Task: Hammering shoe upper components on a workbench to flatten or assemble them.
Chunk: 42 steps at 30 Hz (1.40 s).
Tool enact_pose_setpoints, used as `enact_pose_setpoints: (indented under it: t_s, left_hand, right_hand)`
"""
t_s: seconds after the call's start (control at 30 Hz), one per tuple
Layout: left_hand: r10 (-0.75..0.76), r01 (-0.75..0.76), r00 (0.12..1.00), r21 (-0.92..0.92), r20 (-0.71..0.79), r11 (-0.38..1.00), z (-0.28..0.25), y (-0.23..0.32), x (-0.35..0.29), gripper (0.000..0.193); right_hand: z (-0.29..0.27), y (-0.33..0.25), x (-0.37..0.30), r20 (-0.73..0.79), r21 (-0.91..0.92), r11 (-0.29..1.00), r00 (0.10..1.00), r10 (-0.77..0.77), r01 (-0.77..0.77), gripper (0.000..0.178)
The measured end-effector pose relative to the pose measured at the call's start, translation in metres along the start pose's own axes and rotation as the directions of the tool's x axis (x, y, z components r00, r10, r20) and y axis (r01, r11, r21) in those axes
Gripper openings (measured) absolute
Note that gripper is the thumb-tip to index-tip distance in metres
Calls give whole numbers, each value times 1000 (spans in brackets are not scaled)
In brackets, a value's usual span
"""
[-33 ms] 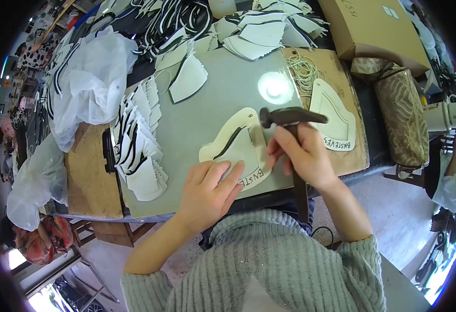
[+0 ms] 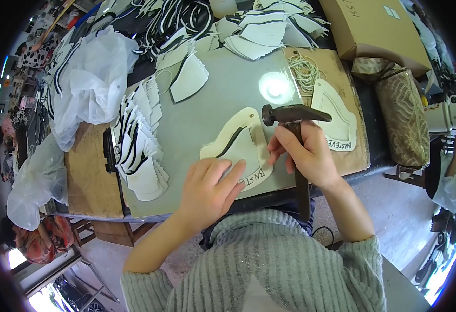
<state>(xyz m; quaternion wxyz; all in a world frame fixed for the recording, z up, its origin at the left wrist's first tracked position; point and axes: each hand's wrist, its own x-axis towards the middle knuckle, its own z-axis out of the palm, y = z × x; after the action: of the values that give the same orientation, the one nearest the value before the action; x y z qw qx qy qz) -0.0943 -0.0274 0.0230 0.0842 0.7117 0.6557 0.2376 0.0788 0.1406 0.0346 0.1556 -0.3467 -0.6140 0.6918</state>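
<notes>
the left hand [image 2: 210, 188], fingers slightly spread, lies over the cream template [image 2: 224, 136] near the worktop's [image 2: 186, 125] front edge; the right hand [image 2: 314, 158] has fingers wrapped around a hammer [image 2: 290, 113].

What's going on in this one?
A person is working at a table. The right grip holds a hammer just below its head, right of a pale template. The left grip lies open over the template's lower left part. White pieces with black edging lie overlapping to the left; a second template lies farther right.
</notes>
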Motion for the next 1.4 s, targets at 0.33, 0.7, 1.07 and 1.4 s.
enact_pose_setpoints:
  t_s: [0.33, 0.7, 1.07, 1.4]
  left_hand:
    - [-252, 316, 936, -270, 245, 910, -16, -24, 73, 40]
    - [179, -117, 880, -164, 439, 979, -27, -32, 96, 32]
    - [253, -41, 840, -409, 480, 912, -21, -44, 90, 12]
    - [248, -77, 876, -389, 413, 918, -12, -40, 88, 7]
  right_hand:
    - [11, 7, 5, -48, 59, 996, 996, 74, -71, 21]
    - [14, 13, 8, -81, 38, 998, 995, 55, -52, 23]
    - [16, 13, 6, -116, -36, 999, 993, 4, -8, 24]
    - [15, 16, 7, -77, -209, 978, 997, -26, 10, 19]
